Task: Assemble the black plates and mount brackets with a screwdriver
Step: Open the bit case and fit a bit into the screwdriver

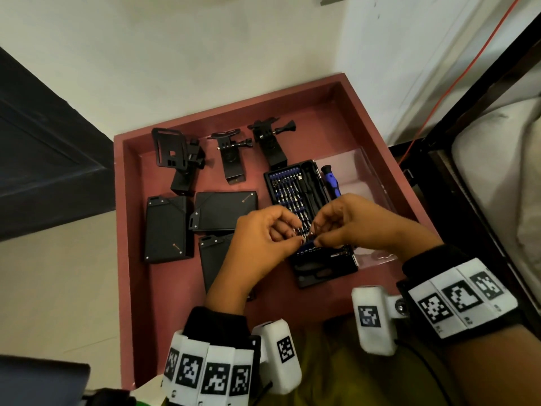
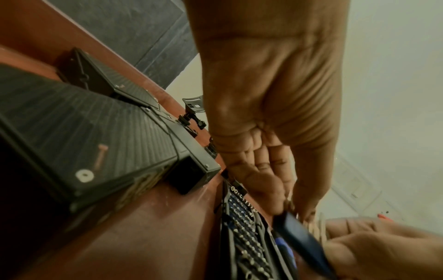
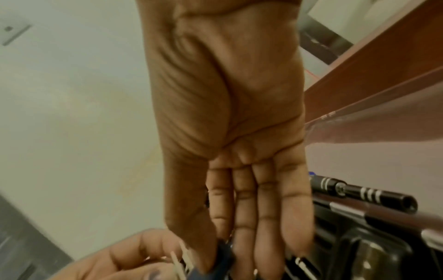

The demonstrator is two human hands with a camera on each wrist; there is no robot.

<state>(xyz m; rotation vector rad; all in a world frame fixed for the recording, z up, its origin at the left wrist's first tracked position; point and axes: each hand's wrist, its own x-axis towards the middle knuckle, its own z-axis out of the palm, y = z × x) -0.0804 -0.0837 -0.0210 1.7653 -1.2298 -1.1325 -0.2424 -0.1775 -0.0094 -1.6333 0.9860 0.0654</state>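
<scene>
Tray: a shallow reddish-brown tray [image 1: 380,133] lay on a pale floor and held every part and tool in view.
Black plates: three black plates lay in the tray's left half, one far left [image 1: 167,228], one beside it toward the middle [image 1: 225,210], one [image 1: 213,262] nearer the person and partly hidden under the left wrist.
Mount brackets: three stood along the tray's far side, left [image 1: 178,159], middle [image 1: 231,159] and right [image 1: 270,142], apart from the plates.
Bit case: an open black bit case [image 1: 295,194] lay on the right of the tray, its rows filled with small driver bits; a clear lid [image 1: 360,171] lay open to its right.
Screwdriver: a blue and black screwdriver [image 1: 330,181] rested at the case's right edge, untouched.
Left hand: the left hand [image 1: 263,238] hovered over the case, fingers curled, thumb and fingertips pinching a small blue piece [image 2: 299,236].
Right hand: the right hand [image 1: 351,224] met it fingertip to fingertip, pinching the same blue piece between thumb and fingers.
Hard to make out: the blue piece was blurred in both wrist views and mostly covered in the head view, so what it was could not be told; pale thin slivers beside it were also unclear.
Cut off: a black metal handle [image 3: 364,191] with silver bands lay at the case's edge in the right wrist view.
</scene>
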